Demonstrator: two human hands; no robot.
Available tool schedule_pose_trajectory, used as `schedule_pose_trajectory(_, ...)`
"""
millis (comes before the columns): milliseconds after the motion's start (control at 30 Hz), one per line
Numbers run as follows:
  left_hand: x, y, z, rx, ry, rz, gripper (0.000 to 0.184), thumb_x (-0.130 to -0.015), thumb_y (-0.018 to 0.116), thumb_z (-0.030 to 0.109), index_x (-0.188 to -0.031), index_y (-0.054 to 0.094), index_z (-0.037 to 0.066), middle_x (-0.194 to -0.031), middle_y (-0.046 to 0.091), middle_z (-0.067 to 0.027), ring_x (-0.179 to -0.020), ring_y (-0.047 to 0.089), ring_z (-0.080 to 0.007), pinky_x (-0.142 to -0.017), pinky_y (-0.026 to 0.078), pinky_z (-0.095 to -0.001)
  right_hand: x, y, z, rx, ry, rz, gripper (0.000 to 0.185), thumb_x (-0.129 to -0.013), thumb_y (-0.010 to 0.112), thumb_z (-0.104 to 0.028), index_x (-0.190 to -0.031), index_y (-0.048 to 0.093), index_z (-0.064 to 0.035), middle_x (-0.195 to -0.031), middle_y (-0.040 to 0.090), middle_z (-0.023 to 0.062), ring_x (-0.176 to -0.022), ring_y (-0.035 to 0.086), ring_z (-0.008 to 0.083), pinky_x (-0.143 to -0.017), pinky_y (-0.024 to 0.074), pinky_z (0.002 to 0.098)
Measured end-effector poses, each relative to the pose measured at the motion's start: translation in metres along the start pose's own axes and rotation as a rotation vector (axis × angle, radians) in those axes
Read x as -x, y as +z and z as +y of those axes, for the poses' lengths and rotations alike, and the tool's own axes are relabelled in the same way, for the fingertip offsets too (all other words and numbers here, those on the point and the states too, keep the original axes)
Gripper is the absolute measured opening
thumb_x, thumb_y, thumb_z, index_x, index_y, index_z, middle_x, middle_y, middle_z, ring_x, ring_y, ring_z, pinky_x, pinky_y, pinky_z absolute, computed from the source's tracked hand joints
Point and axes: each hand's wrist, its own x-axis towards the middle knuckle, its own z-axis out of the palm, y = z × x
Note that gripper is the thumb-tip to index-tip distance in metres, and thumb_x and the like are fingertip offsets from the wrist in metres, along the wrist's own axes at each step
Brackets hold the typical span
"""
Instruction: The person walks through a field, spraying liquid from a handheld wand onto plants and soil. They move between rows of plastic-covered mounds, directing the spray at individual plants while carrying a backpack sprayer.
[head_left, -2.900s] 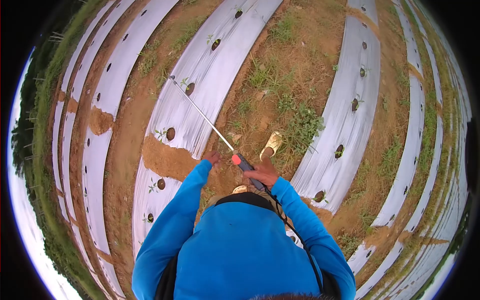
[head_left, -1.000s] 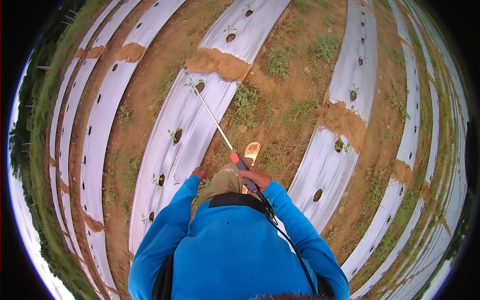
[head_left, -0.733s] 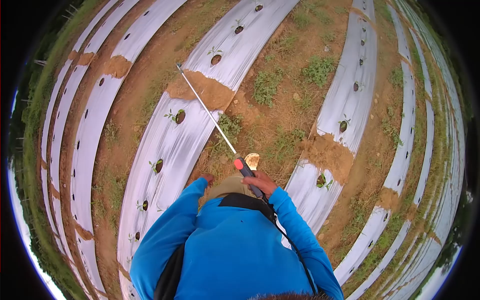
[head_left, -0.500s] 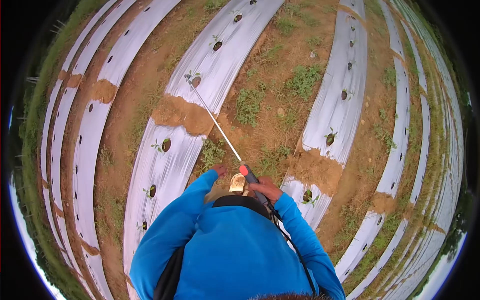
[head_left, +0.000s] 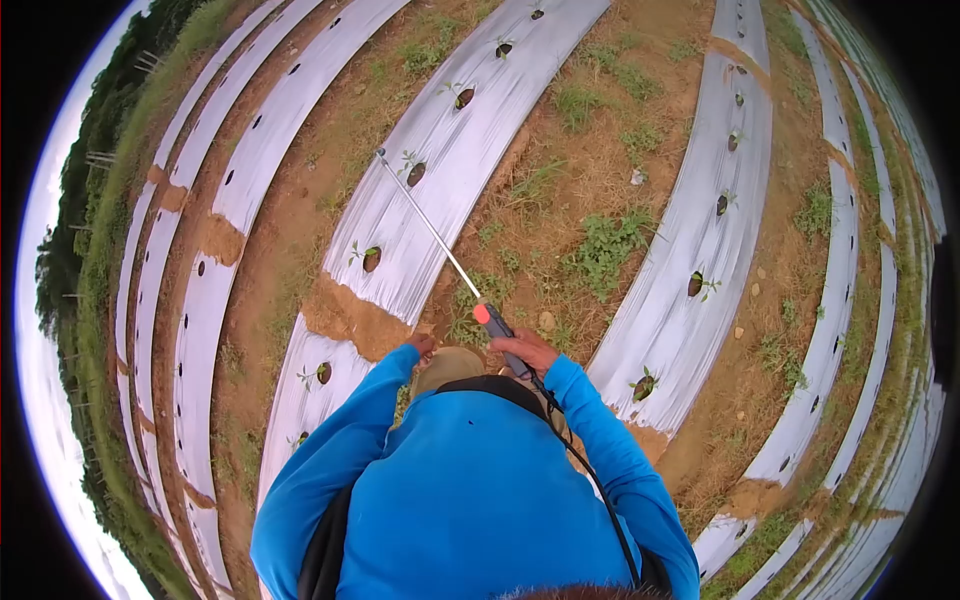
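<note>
My right hand (head_left: 528, 352) is wrapped round the grey handle of a spray wand (head_left: 437, 238), which has an orange-red part at its front. The thin metal tube reaches forward and left over a plastic-covered bed. Its nozzle (head_left: 380, 153) is just left of a small seedling (head_left: 409, 163) beside a dark planting hole (head_left: 416, 175). From the handle a black hose (head_left: 582, 468) runs back along my right side. My left hand (head_left: 424, 346) hangs low by my left hip, loosely open with nothing visible in it; its fingers show only in part.
Silvery plastic mulch (head_left: 690, 345) covers long raised beds on both sides, with seedlings in holes. Soil patches (head_left: 350, 318) cross the beds. Weeds (head_left: 608, 250) and dry grass grow on the path ahead. A shoe or boot (head_left: 455, 362) shows below me. Trees stand far left.
I have moved forward along the path, so the beds and soil patches have slid back towards me. The nozzle has passed from one seedling to one farther up the left bed.
</note>
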Motion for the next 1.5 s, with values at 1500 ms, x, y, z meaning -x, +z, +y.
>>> schedule_pose_trajectory(1500,-0.521,0.009,1.028,-0.171,0.294,0.065,0.035,-0.077,0.044,0.036,-0.087,0.06,0.006,-0.076,0.061,-0.0114,-0.064,0.058,-0.0244,-0.054,0.046,-0.0373,-0.214,-0.856,-0.842,0.149,-0.029,0.021,0.038,-0.068,0.064,-0.037,-0.08,0.054,-0.0033,-0.058,0.044,0.0006,-0.044,0.042,0.0081,-0.037,0.0302,0.0225)
